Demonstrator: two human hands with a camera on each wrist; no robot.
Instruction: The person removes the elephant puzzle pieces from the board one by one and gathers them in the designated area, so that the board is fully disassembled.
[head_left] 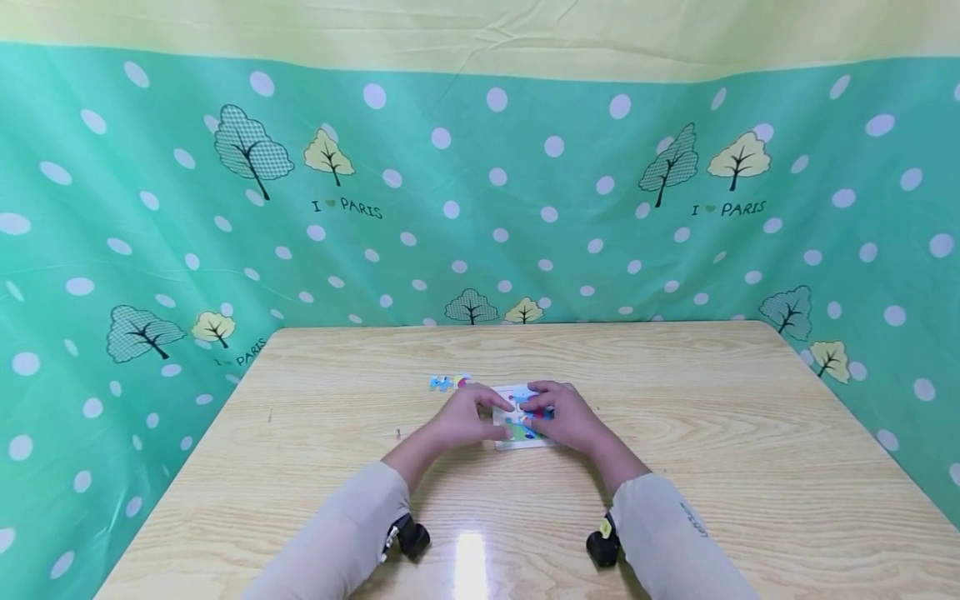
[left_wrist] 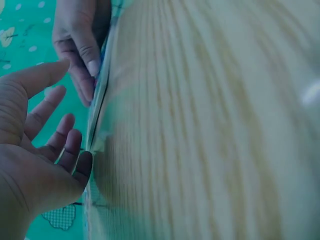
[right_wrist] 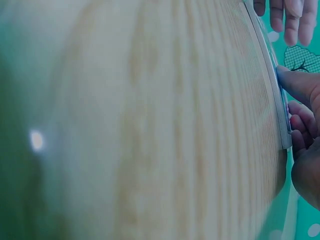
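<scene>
Bending lightly, the right hand touched the face of the puzzle board with thumb and fingers; its grip was spread, with nothing seen clasped in it. The left hand reached over the board's left side, its grip loosely parted around nothing, thumb and fingers well apart. Between the two hands the board lay flat, a pale-rimmed sheet with a blue, green and red picture.

Beneath it spread a broad wooden surface with light grain, and a bright glare shone at its near edge. Behind and on both sides hung a green cloth with white dots, printed trees and the words "I PARIS" around a small heart, topped by a pale yellow band.

Just beyond the left hand, near the board's upper left, lay a few loose puzzle pieces, blue and white, with some red and yellow. Pale sleeves covered the forearms, and a black wrist camera showed at each cuff. Both hands covered parts of the picture, so its middle and right side could not be fully made out.
</scene>
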